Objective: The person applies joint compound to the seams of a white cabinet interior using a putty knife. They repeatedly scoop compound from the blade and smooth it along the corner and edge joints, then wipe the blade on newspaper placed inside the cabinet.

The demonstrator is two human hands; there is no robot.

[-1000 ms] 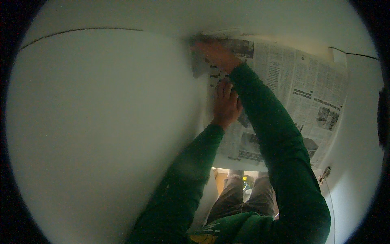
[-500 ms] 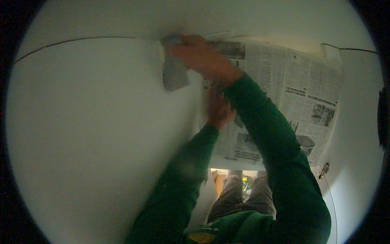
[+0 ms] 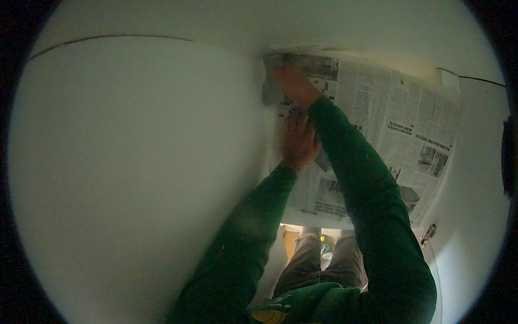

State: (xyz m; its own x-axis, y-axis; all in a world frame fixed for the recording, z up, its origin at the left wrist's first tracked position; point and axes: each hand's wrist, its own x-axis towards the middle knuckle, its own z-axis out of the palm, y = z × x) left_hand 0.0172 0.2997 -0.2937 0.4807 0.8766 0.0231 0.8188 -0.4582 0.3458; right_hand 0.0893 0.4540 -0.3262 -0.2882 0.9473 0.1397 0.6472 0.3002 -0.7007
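A large newspaper sheet (image 3: 367, 108) lies spread over a white surface, its left edge close to my hands. My left hand (image 3: 300, 141) rests flat on the paper, fingers stretched out. Just above it, my right hand (image 3: 294, 81) is at the sheet's upper left corner, blurred by motion. A limp grey piece (image 3: 271, 89), cloth-like, shows at its fingers and hangs along the corner; the exact grip is hard to make out.
A smooth white panel (image 3: 135, 162) fills the left side. Dark seams (image 3: 108, 38) run along the far edge. At the right, a small metal fitting (image 3: 429, 236) sits by the white side wall. My legs (image 3: 302, 264) show below the paper.
My right hand has moved right with the grey piece, from over the white panel onto the newspaper's corner. My left hand has shifted slightly right in the picture, with its fingers now plainly visible.
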